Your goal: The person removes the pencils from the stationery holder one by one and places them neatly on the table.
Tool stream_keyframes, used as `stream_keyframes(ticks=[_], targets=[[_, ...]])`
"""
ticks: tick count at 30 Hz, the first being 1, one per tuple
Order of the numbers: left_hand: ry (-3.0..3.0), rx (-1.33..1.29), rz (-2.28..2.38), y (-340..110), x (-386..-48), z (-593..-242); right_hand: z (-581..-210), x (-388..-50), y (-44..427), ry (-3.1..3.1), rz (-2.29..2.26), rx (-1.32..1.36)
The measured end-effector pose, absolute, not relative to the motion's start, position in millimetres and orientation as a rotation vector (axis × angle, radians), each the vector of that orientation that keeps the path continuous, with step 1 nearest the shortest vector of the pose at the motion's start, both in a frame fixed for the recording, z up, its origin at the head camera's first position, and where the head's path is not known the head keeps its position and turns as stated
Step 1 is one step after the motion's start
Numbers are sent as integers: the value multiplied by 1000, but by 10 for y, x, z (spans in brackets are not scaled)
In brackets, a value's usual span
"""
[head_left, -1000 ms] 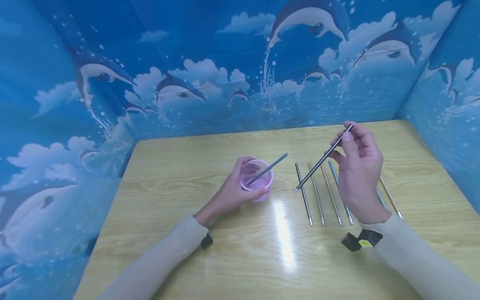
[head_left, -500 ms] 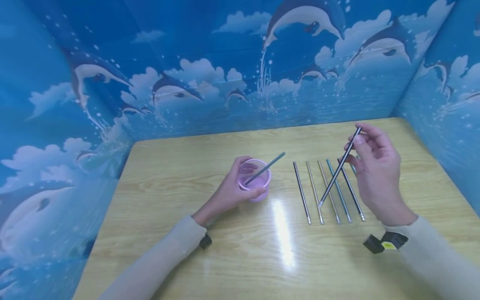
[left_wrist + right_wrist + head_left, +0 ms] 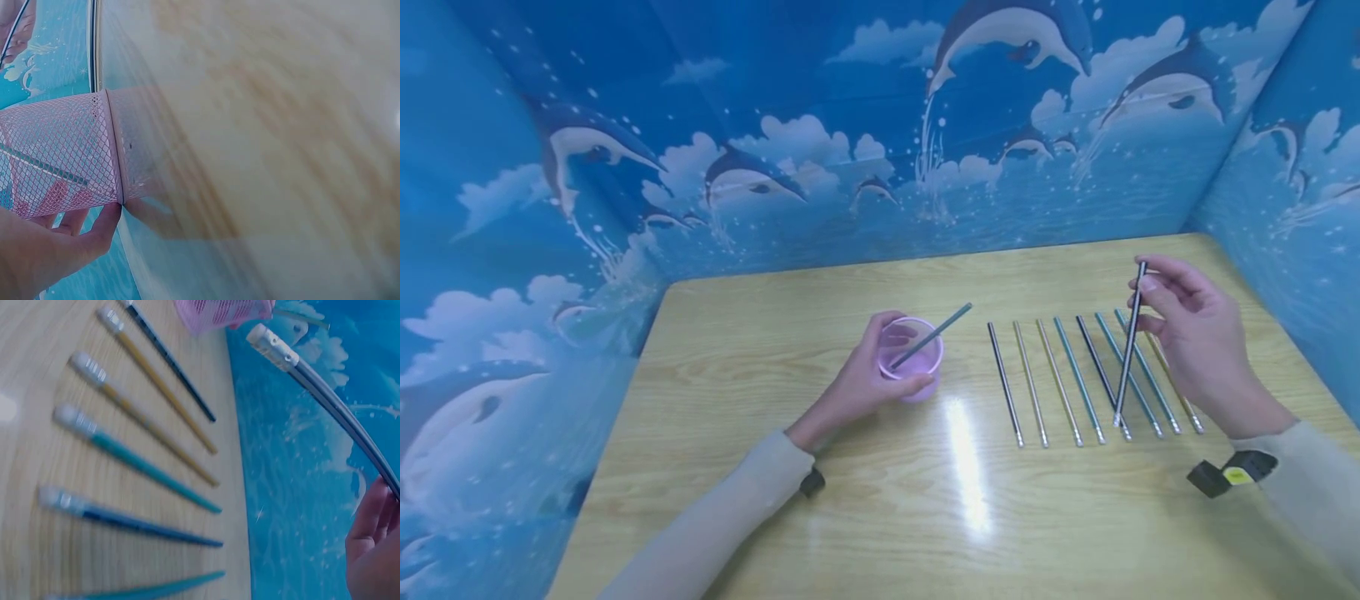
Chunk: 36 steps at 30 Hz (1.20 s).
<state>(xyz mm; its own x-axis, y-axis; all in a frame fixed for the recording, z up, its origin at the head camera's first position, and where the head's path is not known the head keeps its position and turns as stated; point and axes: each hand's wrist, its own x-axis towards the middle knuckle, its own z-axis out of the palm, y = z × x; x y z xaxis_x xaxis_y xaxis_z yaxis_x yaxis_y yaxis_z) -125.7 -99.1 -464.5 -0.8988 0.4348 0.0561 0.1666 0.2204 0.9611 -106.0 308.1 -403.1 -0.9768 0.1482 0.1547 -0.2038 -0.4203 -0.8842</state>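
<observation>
My left hand (image 3: 868,377) grips a pink mesh pencil cup (image 3: 922,392) that stands on the table; in the left wrist view its thumb lies by the cup's base. One dark green pencil (image 3: 949,322) leans inside the cup and sticks out over its rim. Up at the right, my right hand (image 3: 1206,350) pinches a black-and-white striped pencil (image 3: 1130,346) near its upper end. Its white eraser end (image 3: 273,347) points down over the row of pencils. Below lie several pencils side by side, among them a black pencil (image 3: 1004,383) and a teal pencil (image 3: 1079,379), eraser ends towards me.
The wooden table (image 3: 760,333) is walled by a blue dolphin-printed backdrop (image 3: 820,200) at the back and both sides. A light reflection (image 3: 967,467) shines on the tabletop. The row's rightmost pencil (image 3: 1176,383) lies partly behind the right hand.
My right hand has moved to the right along the row with the striped pencil, which now hangs more upright. More pencils of the row show. The left hand and cup have stayed in place.
</observation>
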Motion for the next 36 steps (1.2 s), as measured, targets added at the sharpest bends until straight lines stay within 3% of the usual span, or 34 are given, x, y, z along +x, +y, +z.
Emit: stream_keyframes(ticks=[13, 25, 30, 36], targets=[[2266, 555, 1739, -990, -1256, -4627, -4279, -1204, 3797, -2060, 2343, -68], [2249, 552, 1745, -992, -1253, -4638, -4540, -1412, 4227, -2871, 1488, -114], [2257, 570, 1737, -987, -1254, -4635, -4649, -1506, 4280, -3002, 1074, -41], [2257, 585, 1739, -988, -1257, -4633, -4690, -1539, 4280, -3060, 908, 2]])
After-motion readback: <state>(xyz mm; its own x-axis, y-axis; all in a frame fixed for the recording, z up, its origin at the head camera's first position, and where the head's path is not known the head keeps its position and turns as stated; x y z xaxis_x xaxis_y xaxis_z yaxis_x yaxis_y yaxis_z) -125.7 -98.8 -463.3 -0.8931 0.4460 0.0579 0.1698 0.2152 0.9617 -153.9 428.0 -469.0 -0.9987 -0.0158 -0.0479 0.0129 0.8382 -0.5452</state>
